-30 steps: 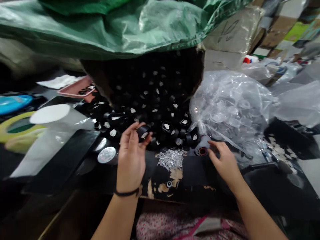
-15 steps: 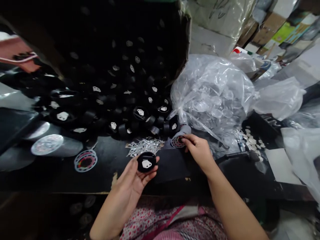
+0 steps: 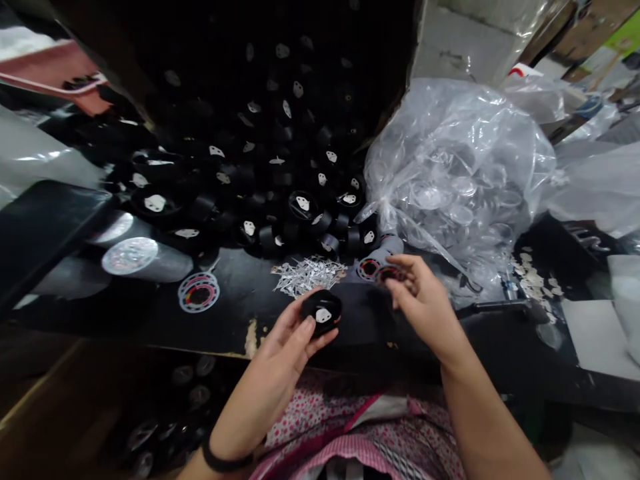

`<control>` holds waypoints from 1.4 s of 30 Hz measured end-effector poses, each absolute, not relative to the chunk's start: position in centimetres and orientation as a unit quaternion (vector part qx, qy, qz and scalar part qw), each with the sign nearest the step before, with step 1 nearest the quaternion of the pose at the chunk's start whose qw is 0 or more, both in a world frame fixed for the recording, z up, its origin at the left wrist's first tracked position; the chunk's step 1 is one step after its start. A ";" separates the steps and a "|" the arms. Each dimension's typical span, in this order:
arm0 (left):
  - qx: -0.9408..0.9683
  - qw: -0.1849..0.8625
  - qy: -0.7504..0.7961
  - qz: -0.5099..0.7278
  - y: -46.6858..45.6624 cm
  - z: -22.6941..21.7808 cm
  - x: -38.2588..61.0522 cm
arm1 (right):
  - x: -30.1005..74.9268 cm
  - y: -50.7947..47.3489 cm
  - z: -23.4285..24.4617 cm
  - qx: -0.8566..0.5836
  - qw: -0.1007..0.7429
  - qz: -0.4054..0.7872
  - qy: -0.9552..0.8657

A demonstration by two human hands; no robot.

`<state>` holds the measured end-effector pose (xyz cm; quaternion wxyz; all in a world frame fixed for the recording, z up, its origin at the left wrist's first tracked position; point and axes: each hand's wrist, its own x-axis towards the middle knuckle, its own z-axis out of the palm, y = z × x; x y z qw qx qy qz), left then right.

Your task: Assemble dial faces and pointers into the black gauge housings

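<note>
My left hand is closed around a round black case with a small white plate inside it. The case is tilted toward me, above the dark bench. To its right, my right hand pinches a printed dial disc between thumb and fingers, which partly cover it. Just beside that disc lies a stack of similar dials with red and dark rings. Behind the left hand, a heap of small silvery pins or pointers sits on the bench.
Many black cases with white plates fill a large dark box behind. A clear plastic bag of transparent round parts stands right of it. At left lie ring-shaped dials and a clear stack. White pieces are scattered right.
My right hand has drawn a dial disc off the stack and moved slightly toward me. My left hand still holds the black case, now turned a little. The view has shifted.
</note>
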<state>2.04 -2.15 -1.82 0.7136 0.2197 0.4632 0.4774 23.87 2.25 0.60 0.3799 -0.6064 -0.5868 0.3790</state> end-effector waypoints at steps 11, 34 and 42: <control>0.189 0.675 0.487 0.521 -2.2 -1.2 1.6 | 21.5 0.5 2.1 -0.523 0.366 0.598 -0.484; 0.279 0.740 0.451 0.414 -3.2 -1.9 3.7 | 20.0 -0.5 3.2 -0.579 0.316 0.411 -0.630; 0.305 0.725 0.458 0.414 -3.7 -2.0 3.3 | 20.1 -1.3 2.8 -0.595 0.270 0.418 -0.632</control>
